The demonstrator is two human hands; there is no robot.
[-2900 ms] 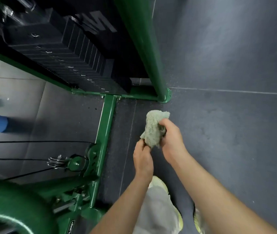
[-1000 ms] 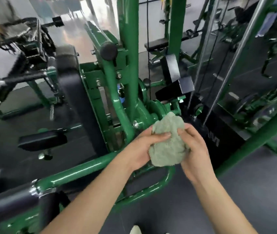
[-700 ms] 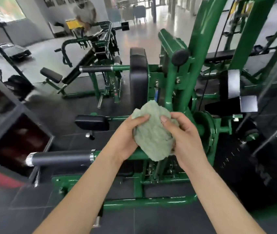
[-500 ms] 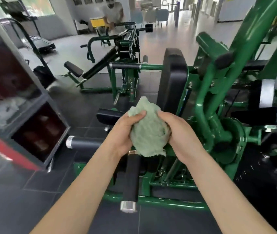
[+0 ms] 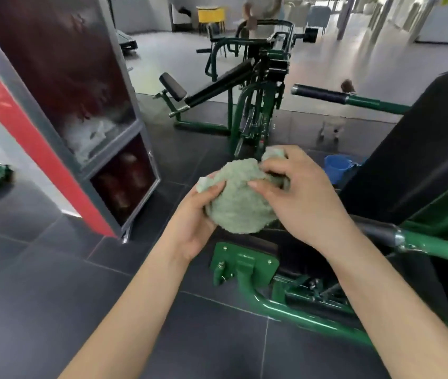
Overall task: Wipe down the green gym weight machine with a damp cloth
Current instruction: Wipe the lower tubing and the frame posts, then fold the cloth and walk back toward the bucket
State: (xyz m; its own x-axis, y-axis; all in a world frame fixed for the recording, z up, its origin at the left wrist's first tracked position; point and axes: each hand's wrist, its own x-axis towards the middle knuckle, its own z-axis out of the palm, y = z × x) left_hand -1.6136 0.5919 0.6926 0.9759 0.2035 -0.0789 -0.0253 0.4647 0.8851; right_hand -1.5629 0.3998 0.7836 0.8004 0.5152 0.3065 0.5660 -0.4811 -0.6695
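i hold the cloth point(image 5: 240, 199), a pale green bundle, bunched up between both my hands in the middle of the view, in the air above the near end of the green weight machine point(image 5: 293, 310). my left hand point(image 5: 194, 225) cups it from the left and below, fingers curled round its side with the thumb lying on top. my right hand point(image 5: 299, 198) closes on it from the right, thumb pressed into the front of the bundle and fingers curled over a fold at the top. the cloth touches nothing but my hands.

the machine sits to the right and near me: a green plate point(image 5: 244, 265) with bolts just below the cloth, a curved green tube running right along the dark tiled floor point(image 5: 39, 296), a black back pad point(image 5: 422, 149) rising at the right, and a grey-gripped handle point(image 5: 381, 232) on a green bar near my right wrist. a blue bucket point(image 5: 336, 168) stands on the floor just beyond my right hand, beside the pad. farther off stands another green machine point(image 5: 250, 86) with black pads. to the left is a glass-fronted cabinet point(image 5: 86, 110) with a red edge; what is inside it is blurred, maybe bottles. a blurred person point(image 5: 261, 9) is at the far end of the room.
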